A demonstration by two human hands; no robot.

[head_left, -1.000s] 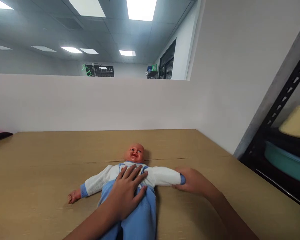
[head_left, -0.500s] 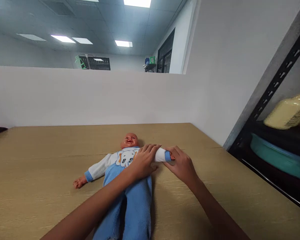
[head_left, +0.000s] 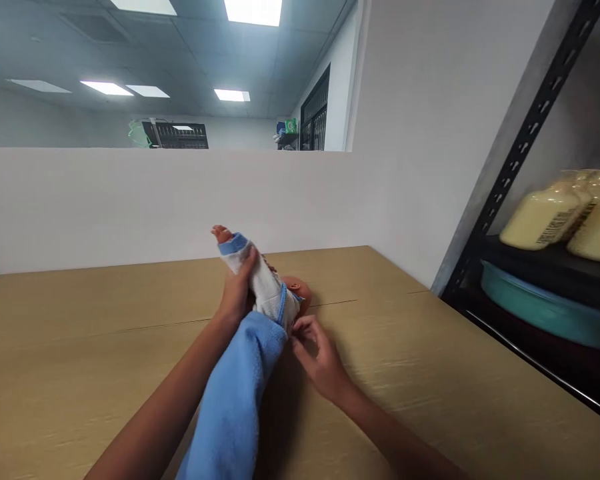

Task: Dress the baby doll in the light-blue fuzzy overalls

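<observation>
A baby doll (head_left: 265,287) in a white top and blue trousers (head_left: 237,393) lies on its side on the wooden table (head_left: 405,373). Its head (head_left: 300,292) points to the right and away. One doll arm, with a blue cuff, is raised toward the upper left. My left hand (head_left: 237,287) is closed round the white sleeve or upper body, its thumb on the fabric. At the doll's back, beside the white top and the trousers' waist, my right hand (head_left: 320,360) has its fingers bent close together; what they pinch is too small to make out.
A dark shelf (head_left: 505,257) on the right holds yellowish bottles (head_left: 543,217) and a teal basin (head_left: 545,307). Behind the table stands a white wall (head_left: 180,200) with an opening above.
The doll has turned from its back onto its side, and its blue-cuffed arm is up. My left hand moved left; my right hand left the cuff for the doll's back. The view shifted slightly.
</observation>
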